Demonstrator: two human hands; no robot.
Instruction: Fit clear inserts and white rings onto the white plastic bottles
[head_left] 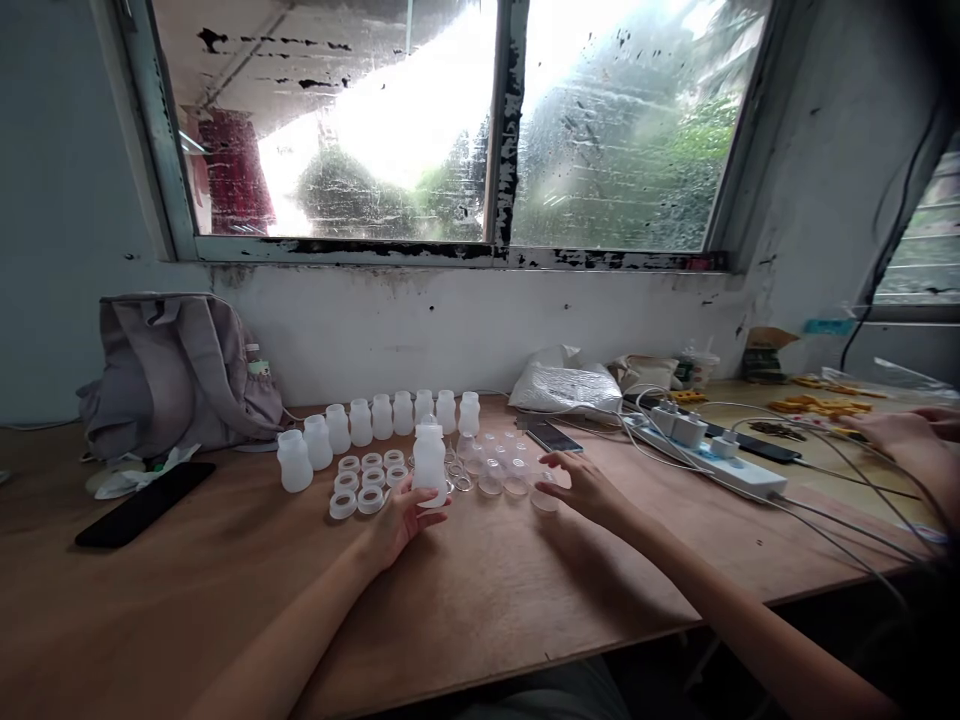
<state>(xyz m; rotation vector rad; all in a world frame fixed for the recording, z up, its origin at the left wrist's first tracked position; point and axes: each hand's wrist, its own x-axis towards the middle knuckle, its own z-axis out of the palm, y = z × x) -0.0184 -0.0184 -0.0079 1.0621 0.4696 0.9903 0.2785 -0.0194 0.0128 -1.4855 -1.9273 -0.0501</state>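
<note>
My left hand (405, 520) holds a translucent white bottle (429, 462) upright near the middle of the table; a ring and a nipple-shaped top appear on it. My right hand (581, 487) has its fingers apart at the rightmost clear dome cap (545, 497); whether it touches the cap is hard to tell. More clear caps (515, 484) stand in rows between the hands. Left of my left hand lie several white rings (370, 499) in rows. Behind them several open bottles (361, 422) form a curved line. Small clear pieces (459, 477) lie beside the held bottle.
A grey backpack (176, 375) and a black phone (146, 504) are at the left. Behind the caps lie a silver bag (568, 384) and another phone (553, 435). A power strip (712, 467) with cables is at the right, near another person's hands (911, 440) and yellow pieces (817, 404).
</note>
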